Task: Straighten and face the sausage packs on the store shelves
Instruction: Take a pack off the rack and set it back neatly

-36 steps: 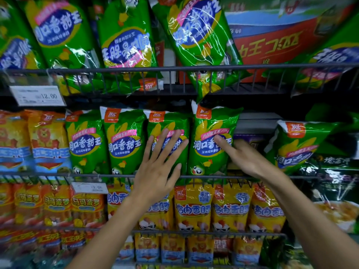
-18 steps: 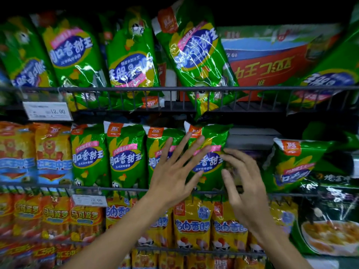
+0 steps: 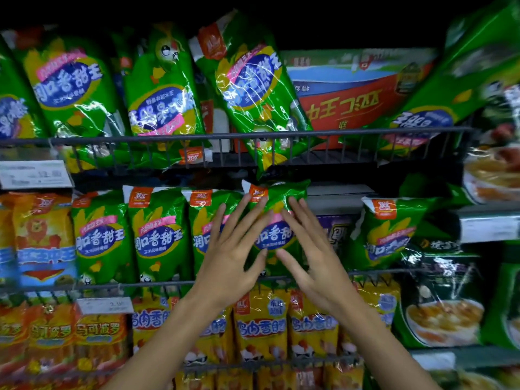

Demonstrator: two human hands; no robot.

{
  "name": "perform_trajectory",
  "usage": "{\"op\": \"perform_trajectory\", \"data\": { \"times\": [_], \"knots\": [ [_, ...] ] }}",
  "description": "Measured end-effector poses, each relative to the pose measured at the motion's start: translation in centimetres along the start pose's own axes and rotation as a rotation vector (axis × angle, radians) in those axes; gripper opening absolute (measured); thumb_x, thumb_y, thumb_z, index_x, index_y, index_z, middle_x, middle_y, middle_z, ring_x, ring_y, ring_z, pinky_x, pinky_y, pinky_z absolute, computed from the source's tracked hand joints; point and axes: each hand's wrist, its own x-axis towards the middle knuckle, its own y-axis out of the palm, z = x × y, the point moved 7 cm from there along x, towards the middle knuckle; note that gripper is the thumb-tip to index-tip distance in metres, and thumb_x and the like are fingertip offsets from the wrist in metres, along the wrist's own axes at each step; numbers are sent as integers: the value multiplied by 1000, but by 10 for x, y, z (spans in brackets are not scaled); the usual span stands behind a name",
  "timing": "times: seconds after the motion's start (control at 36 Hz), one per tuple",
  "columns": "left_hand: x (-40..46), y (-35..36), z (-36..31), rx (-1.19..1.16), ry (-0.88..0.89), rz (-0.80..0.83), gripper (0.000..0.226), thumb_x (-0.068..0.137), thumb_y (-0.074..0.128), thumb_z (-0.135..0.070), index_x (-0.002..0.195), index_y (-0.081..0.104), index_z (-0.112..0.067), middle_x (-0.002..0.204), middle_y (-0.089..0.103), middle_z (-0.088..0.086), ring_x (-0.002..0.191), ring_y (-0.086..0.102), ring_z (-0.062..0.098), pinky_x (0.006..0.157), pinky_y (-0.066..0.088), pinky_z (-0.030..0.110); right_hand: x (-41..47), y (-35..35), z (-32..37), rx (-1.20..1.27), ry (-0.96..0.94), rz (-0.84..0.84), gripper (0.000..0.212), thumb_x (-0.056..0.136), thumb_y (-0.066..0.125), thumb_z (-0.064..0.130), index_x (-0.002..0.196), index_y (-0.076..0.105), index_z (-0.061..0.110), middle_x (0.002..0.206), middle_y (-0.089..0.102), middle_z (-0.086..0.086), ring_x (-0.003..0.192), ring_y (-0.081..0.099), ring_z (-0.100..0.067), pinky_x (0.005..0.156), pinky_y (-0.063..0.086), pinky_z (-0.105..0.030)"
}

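Both hands closer together than before: left hand (image 3: 225, 257), right hand (image 3: 315, 257) flat-fingered (spread) against green pack (image 3: 277, 220).

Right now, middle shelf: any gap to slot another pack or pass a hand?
One gap: between the green pack that both hands frame and the tilted green pack to its right; a purple pack sits back in it. Left of the hands, packs stand edge to edge to the orange pack. Crowded.
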Motion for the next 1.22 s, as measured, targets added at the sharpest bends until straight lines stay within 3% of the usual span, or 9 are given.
{"op": "perform_trajectory", "data": {
  "times": [0.19,0.39,0.58,0.72,0.78,0.86,0.97,1.08,1.22],
  "knots": [
    [-11,5,-36,-253,21,-118,44,101,64,-22,145,60,-17,157,50,-5,152,38,18,130,21,43,-92,-77,-32,98,245,-353,39,104,60,24,142,57,29,145,56,20,138,51,-7,113,41,-24],
    [1,55,-84,-533,-233,182,66,104,58,-49,153,17,-66,151,13,-54,145,11,-23,111,4,-4,-130,-122,-79,248,450,-576,47,97,63,24,141,53,39,137,60,20,128,58,-7,102,51,-24],
    [30,99,-101,-607,-478,237,91,80,59,-78,150,2,-70,167,10,-33,155,12,-3,125,18,32,-103,-134,-116,286,510,-367,72,91,67,49,154,34,44,149,50,24,136,49,1,113,46,-42],
    [47,117,-120,-580,-489,223,83,75,64,-84,125,-1,-91,130,9,-70,125,13,-41,105,21,6,-81,-132,-131,323,468,-150,80,89,66,57,158,29,42,140,53,32,129,51,11,106,48,-23],
    [48,122,-119,-572,-510,178,82,73,66,-82,135,11,-82,137,23,-58,131,25,-30,109,31,13,-75,-126,-136,309,469,-48,87,84,62,65,159,25,42,129,54,39,120,53,18,95,46,-10],
    [51,125,-111,-588,-607,164,82,77,80,-66,147,43,-46,146,51,-24,136,47,-2,115,45,36,-68,-122,-142,350,456,-2,80,81,64,65,152,38,38,118,60,41,112,56,18,95,50,-15],
    [61,109,-104,-690,-547,36,40,77,90,-41,109,67,-48,113,70,-34,111,63,-13,93,50,12,-55,-126,-138,481,387,-81,66,78,74,58,136,55,31,117,69,28,111,65,5,95,56,-32],
    [76,75,-99,-789,-442,-112,40,80,85,-48,118,72,-46,122,73,-11,119,68,13,100,56,35,-33,-127,-120,657,301,-153,62,84,74,53,138,53,30,123,69,21,115,66,-2,88,53,-15],
    [84,56,-91,-775,-417,-80,40,84,82,-50,121,67,-54,126,71,-20,122,65,3,101,50,19,-14,-126,-106,633,253,-105,43,90,68,53,130,58,42,124,67,28,117,61,7,91,45,-6]
  ]
}}
